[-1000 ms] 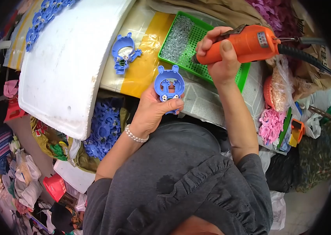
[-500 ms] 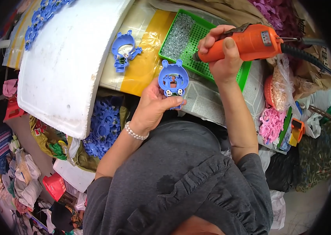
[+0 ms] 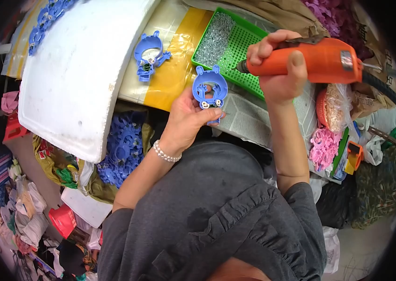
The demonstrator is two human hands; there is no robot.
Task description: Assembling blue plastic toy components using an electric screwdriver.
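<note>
Head view: cluttered worktable, white foam board, green screw tray.

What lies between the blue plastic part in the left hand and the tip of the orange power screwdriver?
In the head view, only a corner of the green tray shows between the blue plastic part and the orange power screwdriver; nothing else lies there.

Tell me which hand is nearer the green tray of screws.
Right. The right hand, gripping the orange power screwdriver, hovers over the green tray; the left hand, holding a blue plastic part, sits below the tray's near edge.
</note>
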